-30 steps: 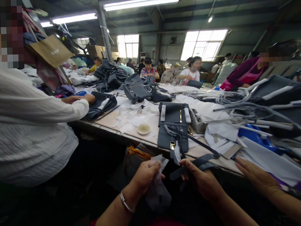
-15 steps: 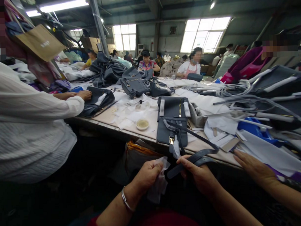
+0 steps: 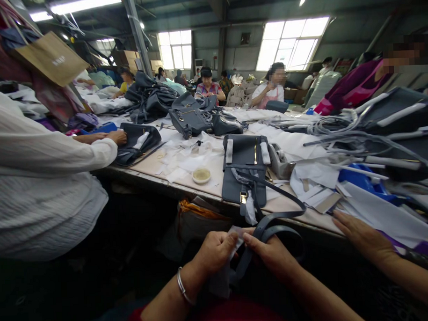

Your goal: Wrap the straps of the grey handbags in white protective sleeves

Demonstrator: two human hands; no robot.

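My left hand, with a silver bangle at the wrist, pinches a sheet of thin white tissue paper that hangs below the fingers. Close beside it, my right hand is closed on a dark blue-grey strap, and its thumb and fingertips meet the top of the paper. The strap loops over the right hand and runs up to a dark blue-grey bag lying on the table's edge. White wrapping covers parts of that bag, which has a gold zip and a gold buckle.
On the worktable are a small dish, a grey tape dispenser, loose tissue and a blue tray. Another person's hand rests on the edge at right. A person in white works at left. Wrapped straps pile up at right.
My hands have come together, bringing the tissue paper against the strap. The strap's end has swung downward between them. The bag on the table stays in place.
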